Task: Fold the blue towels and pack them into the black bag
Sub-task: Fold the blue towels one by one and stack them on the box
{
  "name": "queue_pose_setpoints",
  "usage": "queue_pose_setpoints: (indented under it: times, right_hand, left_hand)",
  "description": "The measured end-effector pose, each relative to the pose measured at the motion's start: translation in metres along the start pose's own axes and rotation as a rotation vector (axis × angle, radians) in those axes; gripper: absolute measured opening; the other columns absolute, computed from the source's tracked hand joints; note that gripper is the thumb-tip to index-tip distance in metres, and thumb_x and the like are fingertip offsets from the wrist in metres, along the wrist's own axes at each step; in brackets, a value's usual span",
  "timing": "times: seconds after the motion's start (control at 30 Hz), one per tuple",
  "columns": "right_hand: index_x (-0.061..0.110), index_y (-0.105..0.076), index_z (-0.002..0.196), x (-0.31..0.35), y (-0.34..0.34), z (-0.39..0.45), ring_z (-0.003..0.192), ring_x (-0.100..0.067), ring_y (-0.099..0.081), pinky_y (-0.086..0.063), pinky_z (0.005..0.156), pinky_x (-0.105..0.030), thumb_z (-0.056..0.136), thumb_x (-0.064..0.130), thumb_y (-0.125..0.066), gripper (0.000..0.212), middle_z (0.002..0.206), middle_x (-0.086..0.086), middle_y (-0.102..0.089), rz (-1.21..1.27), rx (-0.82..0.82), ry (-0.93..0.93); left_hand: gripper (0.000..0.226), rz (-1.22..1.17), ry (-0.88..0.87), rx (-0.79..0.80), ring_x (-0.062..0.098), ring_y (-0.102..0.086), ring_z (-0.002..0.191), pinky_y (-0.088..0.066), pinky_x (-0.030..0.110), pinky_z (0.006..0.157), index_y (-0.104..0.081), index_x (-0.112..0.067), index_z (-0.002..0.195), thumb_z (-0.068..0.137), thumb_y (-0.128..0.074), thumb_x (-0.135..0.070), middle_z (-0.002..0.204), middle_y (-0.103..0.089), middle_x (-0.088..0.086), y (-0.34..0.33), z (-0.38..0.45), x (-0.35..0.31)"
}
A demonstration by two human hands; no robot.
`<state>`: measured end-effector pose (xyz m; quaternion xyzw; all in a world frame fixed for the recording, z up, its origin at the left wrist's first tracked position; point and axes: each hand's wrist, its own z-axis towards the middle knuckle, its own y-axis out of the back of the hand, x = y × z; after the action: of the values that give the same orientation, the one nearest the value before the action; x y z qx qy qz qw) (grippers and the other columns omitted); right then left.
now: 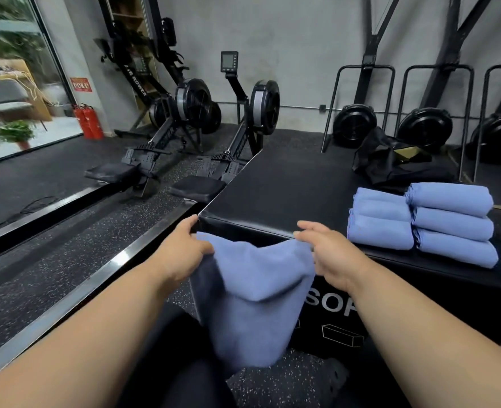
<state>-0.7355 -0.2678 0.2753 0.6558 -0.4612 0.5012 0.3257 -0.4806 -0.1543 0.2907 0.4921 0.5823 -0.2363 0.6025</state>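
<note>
A blue towel [252, 293] is pinched at its two upper corners by the left hand [184, 251] and right hand [334, 257] and hung lengthwise down past the platform's [287, 184] near edge, apparently for folding, while six folded towels [420, 222] are stacked near its right edge before the black bag [387, 160].

We read "AIR ROWER" in white letters running down the slanted black frame of the upright rowing machine [135, 83] stored against the back wall. On the front face of the black padded box [340, 316] we made out large white letters "SOF", cut off by the forearm, above a white outline drawing of a box. The red sign [81, 84] on the wall carried white characters that we could not read.
</note>
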Motion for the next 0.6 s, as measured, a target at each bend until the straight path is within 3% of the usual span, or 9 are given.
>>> queue_pose_setpoints:
  times: [0.03,0.07,0.17,0.23,0.33,0.4,0.5,0.6]
  right_hand:
    - [0.028,-0.047,0.152,-0.002,-0.003,-0.003,0.107,-0.028,-0.074,-0.058,0.093,-0.043,0.103,0.029,-0.061,0.051,0.123,-0.011,-0.074,0.034,0.069,-0.037]
    - [0.030,-0.036,0.158,-0.002,-0.007,-0.006,0.112,-0.035,-0.074,-0.056,0.100,-0.049,0.106,0.036,-0.055,0.056,0.126,-0.017,-0.073,0.082,0.153,-0.071]
    - [0.044,-0.002,0.164,0.003,-0.022,-0.018,0.121,-0.050,-0.066,-0.046,0.111,-0.061,0.108,0.053,-0.034,0.064,0.134,-0.031,-0.065,0.245,0.418,-0.116]
    - [0.052,0.006,0.162,0.006,-0.031,-0.026,0.121,-0.048,-0.066,-0.037,0.117,-0.064,0.104,0.067,-0.031,0.070,0.149,-0.032,-0.053,0.308,0.514,-0.119]
    - [0.057,0.004,0.160,0.005,-0.036,-0.028,0.103,-0.031,-0.072,-0.028,0.122,-0.064,0.097,0.080,-0.029,0.075,0.165,-0.023,-0.031,0.304,0.600,-0.108]
    - [0.061,-0.002,0.158,0.002,-0.036,-0.024,0.111,-0.032,-0.065,-0.025,0.123,-0.062,0.092,0.084,-0.033,0.076,0.166,-0.019,-0.032,0.267,0.650,-0.077]
    - [0.063,-0.011,0.157,0.002,-0.035,-0.019,0.123,-0.028,-0.064,-0.028,0.124,-0.053,0.089,0.081,-0.028,0.073,0.157,-0.019,-0.050,0.044,0.603,0.032]
    - [0.056,-0.027,0.158,0.007,-0.032,-0.022,0.124,-0.021,-0.068,-0.035,0.120,-0.046,0.097,0.065,-0.029,0.062,0.130,-0.005,-0.074,-0.136,0.457,0.169]
  left_hand:
    - [0.094,0.038,-0.033,0.046,0.012,-0.059,0.066,-0.047,0.025,0.059,-0.024,-0.032,0.162,0.085,-0.068,-0.001,0.081,-0.068,-0.004,-0.005,0.000,0.001]
    - [0.095,0.054,-0.058,0.099,0.011,-0.055,0.064,-0.044,0.025,0.058,-0.021,-0.041,0.157,0.083,-0.067,-0.005,0.081,-0.068,-0.006,-0.010,-0.002,-0.001]
    - [0.117,0.074,-0.086,0.253,0.014,-0.057,0.082,-0.046,0.032,0.076,0.001,-0.045,0.164,0.073,-0.069,-0.022,0.115,-0.068,0.004,-0.025,-0.003,-0.003]
    - [0.122,0.108,-0.111,0.302,0.008,-0.062,0.090,-0.050,0.028,0.083,0.008,-0.046,0.164,0.075,-0.073,-0.027,0.126,-0.064,0.004,-0.036,-0.009,-0.005]
    - [0.130,0.138,-0.191,0.281,-0.001,-0.063,0.110,-0.047,0.022,0.095,0.010,-0.045,0.164,0.076,-0.086,-0.035,0.128,-0.061,-0.004,-0.049,-0.020,-0.007]
    - [0.131,0.130,-0.232,0.219,-0.006,-0.064,0.106,-0.046,0.015,0.088,0.006,-0.044,0.165,0.076,-0.089,-0.030,0.120,-0.065,-0.011,-0.052,-0.024,-0.007]
    - [0.115,0.144,-0.288,0.153,-0.011,-0.064,0.087,-0.045,0.008,0.078,-0.005,-0.043,0.163,0.082,-0.081,-0.013,0.095,-0.069,-0.021,-0.052,-0.028,-0.008]
    - [0.113,0.151,-0.291,0.152,0.003,-0.064,0.076,-0.048,0.014,0.073,0.000,-0.040,0.166,0.085,-0.070,-0.005,0.093,-0.068,0.000,-0.050,-0.028,-0.008]
